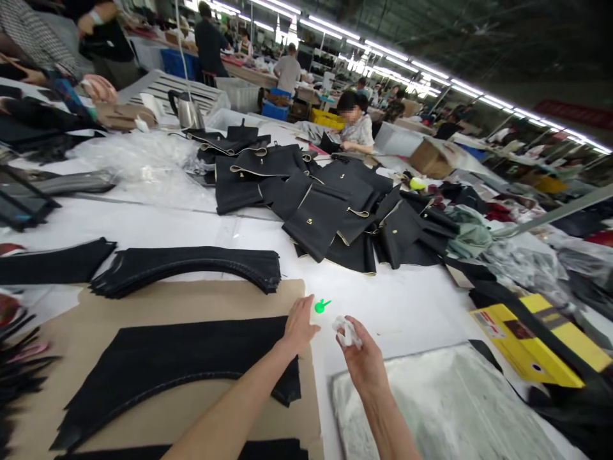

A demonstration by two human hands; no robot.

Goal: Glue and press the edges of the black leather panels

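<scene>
My left hand point(300, 324) reaches over the right edge of the brown cardboard sheet point(258, 300), fingers stretched out and holding nothing. Just beyond its fingertips, on the white tabletop, lies a small bright green item point(320, 307) with a thin pointed end; its kind is unclear. In my right hand point(364, 358) is a crumpled white wad point(347, 333), thin like tissue or film, pinched by the fingers above the table. Beside my left wrist, a stack of curved black leather-like pieces point(191, 351) rests on the cardboard. Another curved black stack point(191, 263) sits behind it.
A heap of black panels with gold-coloured fittings point(316, 211) covers the table's far middle. Clear plastic film point(138, 163) lies left of it. On the right are a grey-white marbled slab point(431, 396) and a yellow box point(527, 345). People work at tables beyond.
</scene>
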